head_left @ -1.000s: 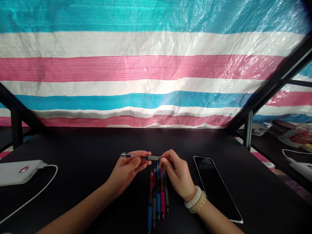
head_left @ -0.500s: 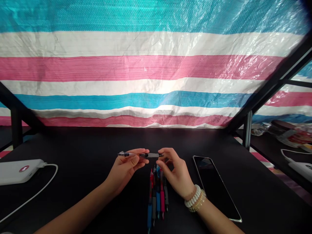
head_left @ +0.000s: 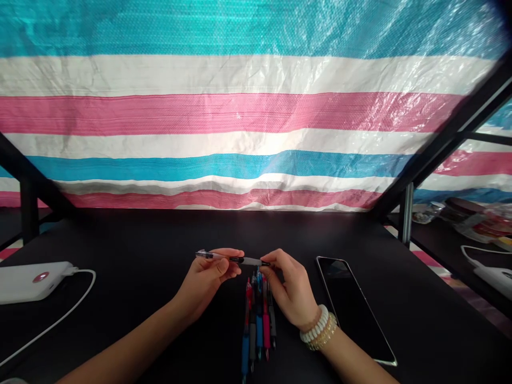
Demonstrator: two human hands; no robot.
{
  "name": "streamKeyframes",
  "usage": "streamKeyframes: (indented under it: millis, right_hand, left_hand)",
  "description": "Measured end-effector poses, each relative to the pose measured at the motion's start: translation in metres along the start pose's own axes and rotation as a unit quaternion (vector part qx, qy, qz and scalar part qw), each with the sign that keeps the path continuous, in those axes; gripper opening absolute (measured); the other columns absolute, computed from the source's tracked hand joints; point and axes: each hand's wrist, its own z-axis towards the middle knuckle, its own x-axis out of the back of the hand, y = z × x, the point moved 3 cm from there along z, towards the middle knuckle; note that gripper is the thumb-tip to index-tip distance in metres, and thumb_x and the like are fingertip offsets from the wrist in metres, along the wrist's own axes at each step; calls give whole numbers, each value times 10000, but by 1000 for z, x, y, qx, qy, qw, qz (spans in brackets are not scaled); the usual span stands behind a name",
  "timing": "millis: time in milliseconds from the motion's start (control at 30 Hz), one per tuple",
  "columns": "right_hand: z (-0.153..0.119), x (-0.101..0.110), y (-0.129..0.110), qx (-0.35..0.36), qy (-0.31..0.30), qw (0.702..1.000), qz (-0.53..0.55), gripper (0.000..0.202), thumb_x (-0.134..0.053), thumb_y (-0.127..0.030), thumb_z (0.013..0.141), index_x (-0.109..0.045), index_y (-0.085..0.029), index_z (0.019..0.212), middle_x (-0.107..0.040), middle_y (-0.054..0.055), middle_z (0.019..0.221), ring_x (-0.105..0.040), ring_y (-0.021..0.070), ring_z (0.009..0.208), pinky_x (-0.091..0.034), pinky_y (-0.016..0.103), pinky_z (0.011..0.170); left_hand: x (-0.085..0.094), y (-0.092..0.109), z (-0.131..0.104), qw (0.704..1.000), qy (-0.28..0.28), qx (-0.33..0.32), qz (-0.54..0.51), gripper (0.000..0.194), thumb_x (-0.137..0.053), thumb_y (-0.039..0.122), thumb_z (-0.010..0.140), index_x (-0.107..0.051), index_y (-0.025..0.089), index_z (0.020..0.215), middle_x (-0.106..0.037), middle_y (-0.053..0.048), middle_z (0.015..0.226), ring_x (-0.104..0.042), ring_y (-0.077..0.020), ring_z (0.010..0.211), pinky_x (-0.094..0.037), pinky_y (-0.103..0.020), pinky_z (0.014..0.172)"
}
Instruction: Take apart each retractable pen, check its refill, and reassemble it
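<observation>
A clear-barrelled pen (head_left: pixel 251 261) with a grey grip and a black tip lies roughly level between my hands, above the black table. My left hand (head_left: pixel 212 277) is closed around its clear barrel, thumb in front. With thumb and forefinger, my right hand (head_left: pixel 290 285) pinches the pen's tip end. White and pale gold beaded bracelets circle the right wrist. Just below the hands, several pens lie side by side on the table, among them a blue-grip pen (head_left: pixel 245 352) and a pink-grip pen (head_left: pixel 266 330). Their upper ends lie close to my right fingers.
A smartphone (head_left: pixel 354 309) lies to the right of my right hand. On the left, a white power bank (head_left: pixel 32 282) has a white cable (head_left: pixel 86 298) plugged in. Striped plastic sheeting (head_left: pixel 224 114) hangs behind the table, with black frame bars (head_left: pixel 424 154) at the sides.
My right finger and thumb have closed on the pen's tip end, where they were looser before. The pen's right end has dipped slightly.
</observation>
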Motion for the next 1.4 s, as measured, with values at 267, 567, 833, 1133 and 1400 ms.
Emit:
streamKeyframes:
  millis: [267,567,833,1133,1400]
  right_hand:
    - [1,-1,-4,-4,-44,999,-21,385,-353,-295,1037,-488,-212,686,-503,11,649,-502,162,628,-391,275,599]
    - [1,-1,-3,40,-27,999,-22,104,-490,-271,992,-573,-214,964,-600,37,798,-557,182,720,-423,292,643]
    - [1,-2,-9,55,-69,996,-25,415,-357,-310,1036,-446,-211,643,-469,2,611,-446,163,615,-340,286,576]
    - [3,-3,-7,31,-50,997,-52,148,-492,-306,994,-596,-202,1007,-629,43,829,-573,182,727,-432,286,650]
    - [2,-3,-7,71,-50,994,-69,291,-412,-261,1016,-556,-199,771,-558,30,679,-487,181,662,-360,296,607]
  left_hand:
    - [-1,2,-1,1000,23,1,21,314,-861,384,656,-802,170,878,-744,-104,965,-617,-144,722,-512,-286,742]
    - [3,-2,2,999,33,-20,19,316,-863,391,651,-797,148,842,-604,-22,646,-512,-117,655,-445,-265,678]
    - [-1,0,-1,999,-9,-43,25,262,-841,401,683,-782,166,782,-565,-12,679,-489,-110,659,-408,-244,651]
    - [5,-2,1,996,77,-11,42,314,-857,400,653,-781,144,818,-563,-10,664,-476,-112,654,-414,-261,675]
    - [1,-3,-2,997,42,-31,57,240,-829,370,681,-767,152,758,-559,-12,665,-475,-117,650,-385,-256,647]
